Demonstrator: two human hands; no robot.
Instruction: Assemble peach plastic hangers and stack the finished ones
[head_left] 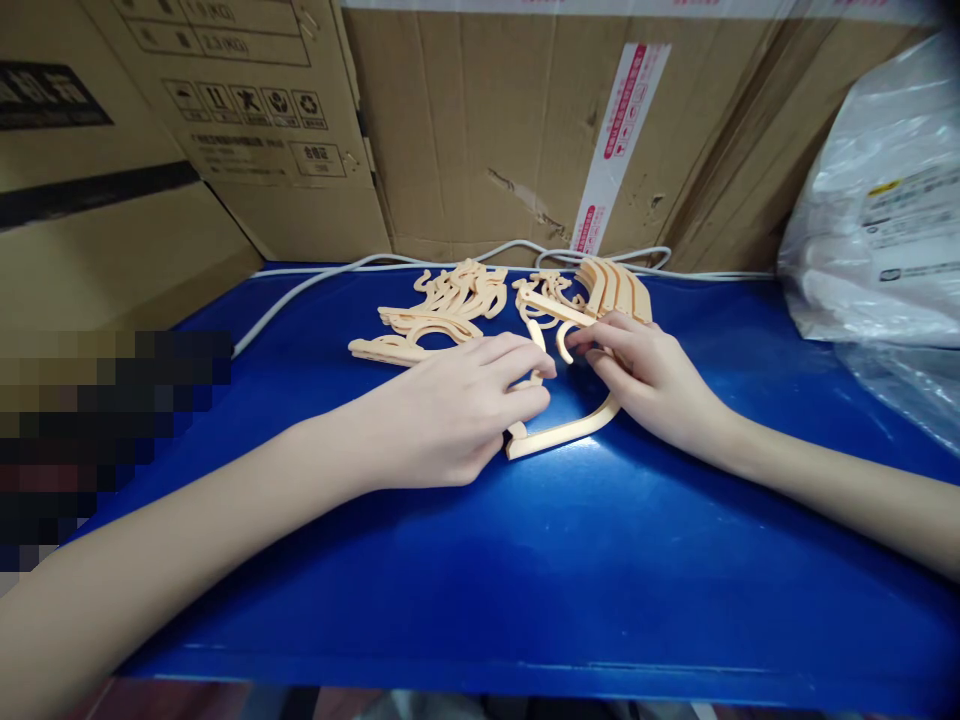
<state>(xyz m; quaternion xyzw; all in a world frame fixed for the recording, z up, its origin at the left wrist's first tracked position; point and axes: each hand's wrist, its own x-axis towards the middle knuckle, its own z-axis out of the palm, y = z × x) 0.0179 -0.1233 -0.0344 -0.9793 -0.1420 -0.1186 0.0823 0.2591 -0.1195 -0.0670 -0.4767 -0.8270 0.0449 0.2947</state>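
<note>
A cream folding hanger (574,432), with curved arms and a hook, is between my two hands on the blue table. My left hand (457,410) has its fingers bent round a short cream piece (535,340) at the hanger's left side; the fingertips partly hide it. My right hand (651,378) pinches the hanger near its hook (562,342) and covers the bend of the arm. Just beyond the left hand lie flat cream hanger parts (416,350). A row of curved cream arms (613,288) stands behind the right hand.
Loose cream hooks (461,290) lie in a heap at the back of the blue table (525,590). A white cable (337,268) runs along the rear. Cardboard boxes (480,130) wall the back and left. Clear plastic bags (877,210) sit at right.
</note>
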